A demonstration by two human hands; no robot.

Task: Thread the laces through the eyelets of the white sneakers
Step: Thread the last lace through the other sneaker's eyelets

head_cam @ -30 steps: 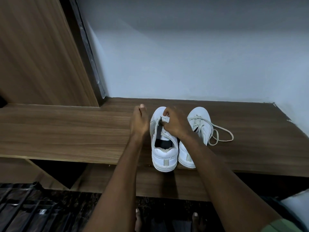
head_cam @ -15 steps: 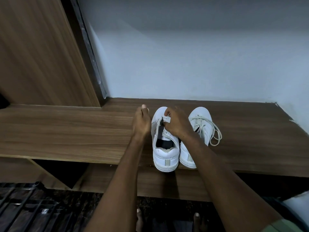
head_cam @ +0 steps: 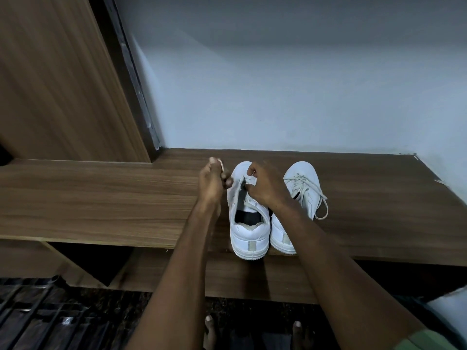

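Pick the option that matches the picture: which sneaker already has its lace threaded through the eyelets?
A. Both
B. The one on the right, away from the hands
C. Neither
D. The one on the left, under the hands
B: the right sneaker shows a lace crisscrossed up its front with loose ends trailing on the wooden shelf, while the left sneaker lies open, its dark inside showing.

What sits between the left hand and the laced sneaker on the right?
In the head view, the half-laced sneaker sits between the left hand and the laced sneaker, with the right hand over it.
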